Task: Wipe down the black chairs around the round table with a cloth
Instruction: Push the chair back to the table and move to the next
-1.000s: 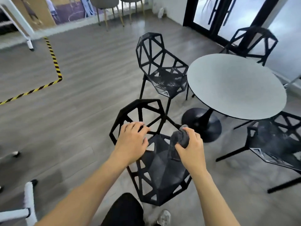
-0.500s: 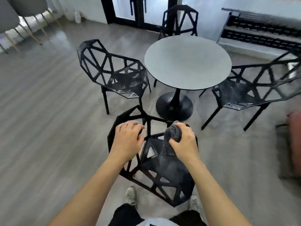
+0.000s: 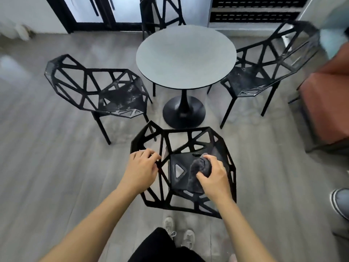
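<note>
Right hand [image 3: 214, 178] is clutching the cloth [image 3: 198, 170] on the near chair's [image 3: 222, 148] seat; left hand [image 3: 140, 171] is gripping its frame at nine o'clock.

Both hands are working inside the nearest chair [image 3: 188, 140], its open lattice bars lying close around the left hand [image 3: 140, 170] and right hand [image 3: 214, 176]. The table pedestal [image 3: 183, 112] is standing just beyond its backrest. Open floor [image 3: 56, 176] is lying to the left; a brown seat [image 3: 326, 103] is crowding the right.
</note>
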Available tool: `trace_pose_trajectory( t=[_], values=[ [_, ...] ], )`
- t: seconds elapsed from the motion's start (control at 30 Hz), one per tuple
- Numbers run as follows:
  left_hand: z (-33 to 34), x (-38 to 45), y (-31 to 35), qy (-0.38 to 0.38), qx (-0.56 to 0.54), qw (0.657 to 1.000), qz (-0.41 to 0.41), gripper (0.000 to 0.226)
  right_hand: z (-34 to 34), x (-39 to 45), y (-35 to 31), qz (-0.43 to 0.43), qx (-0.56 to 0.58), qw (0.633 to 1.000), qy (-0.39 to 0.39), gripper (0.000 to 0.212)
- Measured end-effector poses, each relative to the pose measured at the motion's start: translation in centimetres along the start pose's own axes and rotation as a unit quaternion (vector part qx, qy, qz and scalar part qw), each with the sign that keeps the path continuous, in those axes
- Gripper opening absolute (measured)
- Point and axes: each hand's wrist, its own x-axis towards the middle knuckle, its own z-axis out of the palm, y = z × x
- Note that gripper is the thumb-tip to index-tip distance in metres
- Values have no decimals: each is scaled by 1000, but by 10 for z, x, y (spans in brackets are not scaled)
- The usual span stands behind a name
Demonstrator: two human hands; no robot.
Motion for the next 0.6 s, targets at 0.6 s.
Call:
trace_pose_trajectory(
  t=[0.6],
  values=[
    [30, 128, -185, -230, 218, 889, 330, 64, 172, -13, -94, 203, 14, 978, -38, 47]
  ],
)
